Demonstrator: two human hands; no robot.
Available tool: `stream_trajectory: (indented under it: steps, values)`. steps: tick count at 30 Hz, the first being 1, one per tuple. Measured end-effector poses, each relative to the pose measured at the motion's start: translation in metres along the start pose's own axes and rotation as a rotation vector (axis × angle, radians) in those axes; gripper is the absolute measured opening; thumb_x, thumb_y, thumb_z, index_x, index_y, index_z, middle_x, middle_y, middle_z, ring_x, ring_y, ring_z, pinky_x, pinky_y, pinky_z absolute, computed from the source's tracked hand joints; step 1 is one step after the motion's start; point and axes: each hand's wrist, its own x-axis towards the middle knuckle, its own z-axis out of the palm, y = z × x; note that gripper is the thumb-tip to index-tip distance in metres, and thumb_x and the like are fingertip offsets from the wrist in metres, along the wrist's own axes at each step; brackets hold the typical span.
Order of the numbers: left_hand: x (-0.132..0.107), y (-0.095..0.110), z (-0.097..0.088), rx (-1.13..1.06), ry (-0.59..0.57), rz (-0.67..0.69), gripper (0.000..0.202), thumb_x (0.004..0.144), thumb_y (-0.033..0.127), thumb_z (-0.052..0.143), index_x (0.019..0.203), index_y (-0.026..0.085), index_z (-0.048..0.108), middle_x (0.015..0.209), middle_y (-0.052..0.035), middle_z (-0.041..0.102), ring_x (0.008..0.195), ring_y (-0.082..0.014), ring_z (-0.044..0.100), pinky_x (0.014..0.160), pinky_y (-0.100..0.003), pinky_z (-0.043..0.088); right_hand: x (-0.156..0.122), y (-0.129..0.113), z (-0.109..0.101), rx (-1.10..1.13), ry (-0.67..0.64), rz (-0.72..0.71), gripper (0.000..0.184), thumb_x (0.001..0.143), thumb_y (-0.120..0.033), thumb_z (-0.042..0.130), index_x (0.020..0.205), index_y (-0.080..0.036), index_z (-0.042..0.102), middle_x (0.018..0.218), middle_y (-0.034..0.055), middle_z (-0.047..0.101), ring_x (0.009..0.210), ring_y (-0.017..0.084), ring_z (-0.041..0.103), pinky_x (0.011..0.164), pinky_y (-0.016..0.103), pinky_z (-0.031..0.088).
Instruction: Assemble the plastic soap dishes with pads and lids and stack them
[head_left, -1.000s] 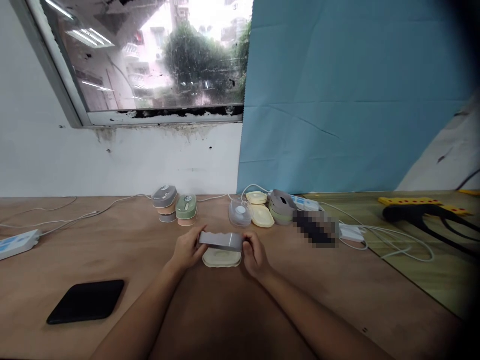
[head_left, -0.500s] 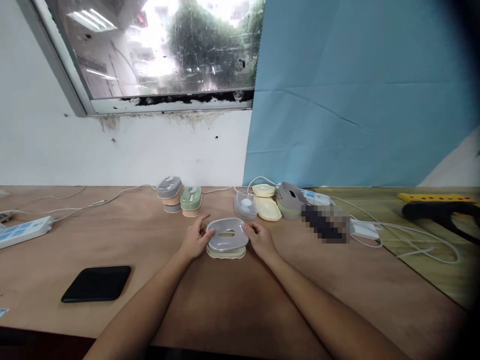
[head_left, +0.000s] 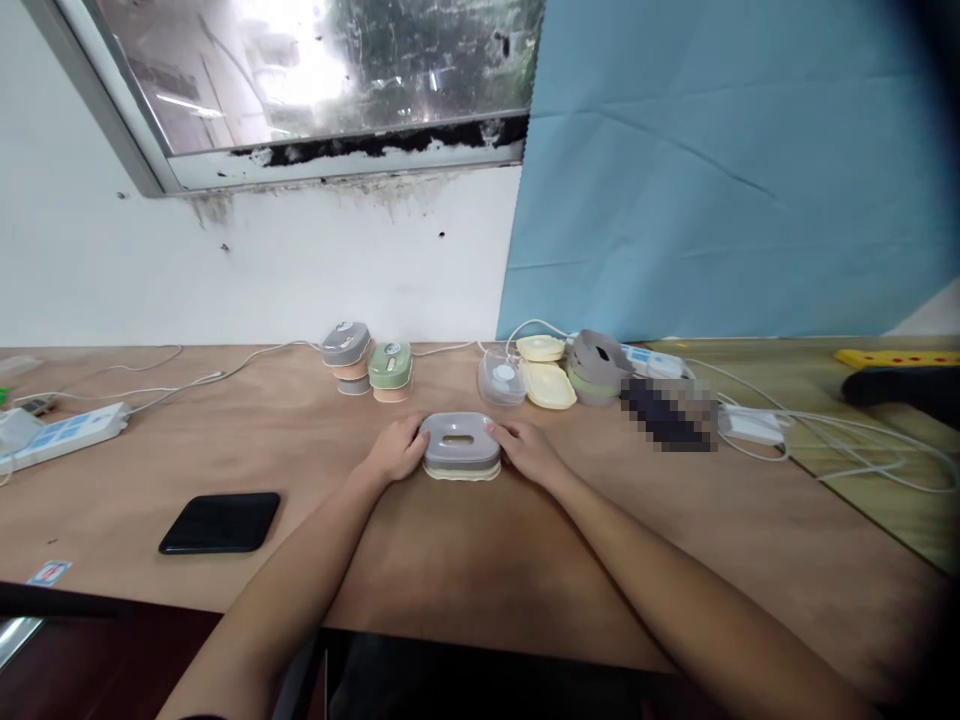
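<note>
A grey lid [head_left: 460, 443] with a slot in its top sits on a cream base [head_left: 461, 472] in the middle of the wooden table [head_left: 450, 560]. My left hand [head_left: 397, 450] grips the lid's left side with curled fingers. My right hand [head_left: 525, 450] presses against its right side in the same way. Behind them stand two closed boxes, one grey [head_left: 346, 345] and one green [head_left: 390, 369]. To the right lie a clear lid [head_left: 501, 380], cream pieces [head_left: 547, 380] and a stack of grey and green lids [head_left: 596, 367].
A black phone [head_left: 221, 522] lies at the front left. A white power strip [head_left: 64, 435] with cables sits at the far left. White cables and an adapter [head_left: 750, 425] lie at the right, beyond them a yellow strip [head_left: 896, 357]. A blue cloth [head_left: 720, 170] hangs behind.
The grey lid, held tilted above the cream base a second ago, now sits flat on it. Both hands have come down to its sides.
</note>
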Motion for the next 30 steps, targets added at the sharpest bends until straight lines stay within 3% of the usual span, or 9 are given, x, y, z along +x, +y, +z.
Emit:
stream_trajectory:
  steps: [8,15,21,23,26,30]
  values:
    - [0.003,0.001,0.002,0.132,-0.099,0.015,0.042,0.09,0.033,0.039,0.126,0.02,0.055,0.116,-0.008,0.066,0.106,-0.0262,0.061,0.089,-0.035,0.045,-0.002,0.002,-0.003,-0.235,-0.041,-0.033,0.047,0.086,-0.053,0.044,0.054,-0.019,0.052,0.054,-0.0003,0.056,0.053,0.013,0.045,0.051,0.026,0.023]
    - [0.004,0.008,0.001,0.256,-0.17,-0.057,0.045,0.089,0.034,0.039,0.132,0.026,0.051,0.12,-0.0042,0.065,0.107,-0.0257,0.061,0.089,-0.034,0.046,-0.002,0.001,-0.002,-0.355,-0.067,-0.023,0.04,0.085,-0.047,0.048,0.055,-0.019,0.047,0.055,-0.0016,0.053,0.054,0.011,0.043,0.052,0.026,0.02]
    - [0.003,0.009,0.001,0.214,-0.12,-0.1,0.05,0.093,0.046,0.035,0.138,0.026,0.045,0.13,-0.0049,0.059,0.115,-0.0255,0.057,0.095,-0.035,0.043,0.0,0.007,0.001,-0.293,0.046,-0.051,0.04,0.083,-0.05,0.051,0.058,-0.019,0.047,0.056,-0.002,0.054,0.055,0.012,0.046,0.052,0.024,0.024]
    - [0.002,0.01,0.001,0.196,-0.095,-0.105,0.052,0.093,0.051,0.034,0.136,0.026,0.046,0.129,-0.0054,0.06,0.114,-0.0259,0.058,0.093,-0.036,0.044,0.001,0.011,0.002,-0.234,0.143,-0.075,0.035,0.084,-0.05,0.051,0.066,-0.02,0.053,0.06,-0.0015,0.056,0.058,0.013,0.049,0.054,0.024,0.029]
    - [0.002,0.009,0.001,0.172,-0.063,-0.119,0.052,0.091,0.053,0.037,0.134,0.026,0.048,0.126,-0.0057,0.061,0.108,-0.0256,0.06,0.089,-0.036,0.046,0.007,0.018,0.0,-0.144,0.316,-0.095,0.029,0.085,-0.047,0.051,0.095,-0.021,0.059,0.071,-0.0003,0.06,0.062,0.015,0.054,0.06,0.025,0.037]
    - [0.003,0.005,0.003,0.119,-0.03,-0.093,0.046,0.091,0.048,0.041,0.13,0.026,0.052,0.124,-0.0046,0.062,0.105,-0.0239,0.061,0.086,-0.034,0.047,0.021,0.029,-0.005,-0.13,0.447,-0.126,0.046,0.087,-0.038,0.047,0.128,-0.018,0.046,0.085,0.0047,0.064,0.07,0.019,0.058,0.07,0.031,0.043]
